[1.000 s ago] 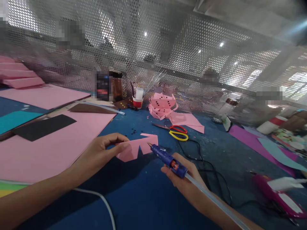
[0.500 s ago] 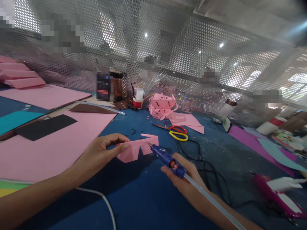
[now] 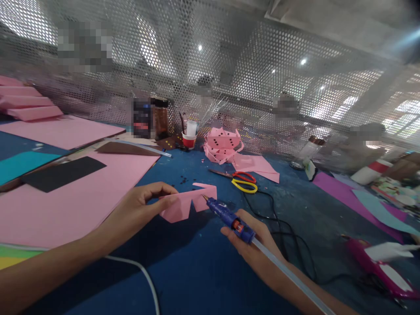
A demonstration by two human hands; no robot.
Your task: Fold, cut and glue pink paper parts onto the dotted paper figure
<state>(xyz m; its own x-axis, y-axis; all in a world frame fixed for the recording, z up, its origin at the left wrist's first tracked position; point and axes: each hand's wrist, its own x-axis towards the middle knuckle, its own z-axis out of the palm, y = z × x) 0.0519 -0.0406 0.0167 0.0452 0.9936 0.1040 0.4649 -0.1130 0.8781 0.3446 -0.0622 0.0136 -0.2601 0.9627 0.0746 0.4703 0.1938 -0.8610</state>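
Between thumb and fingers, my left hand (image 3: 154, 199) pinches the left end of a folded pink paper strip (image 3: 180, 206) with V-shaped cuts along its lower edge. My right hand (image 3: 254, 236) is wrapped round a blue hot glue gun (image 3: 229, 218), and a long clear glue stick (image 3: 285, 269) sticks out of its back. The gun's metal nozzle meets the strip near its right end; I cannot tell whether glue is coming out. Behind the strip lie scissors (image 3: 244, 183) with one red and one yellow handle loop.
Large pink sheets (image 3: 82, 205) cover the left side, with a black paper piece (image 3: 65, 173) on top. Farther back stand a pink paper model (image 3: 223, 144) with black squares, a red-and-white cup (image 3: 189, 140) and a brown jar (image 3: 160, 120). A magenta glue gun (image 3: 380, 267) lies right, near black cables (image 3: 292, 229).
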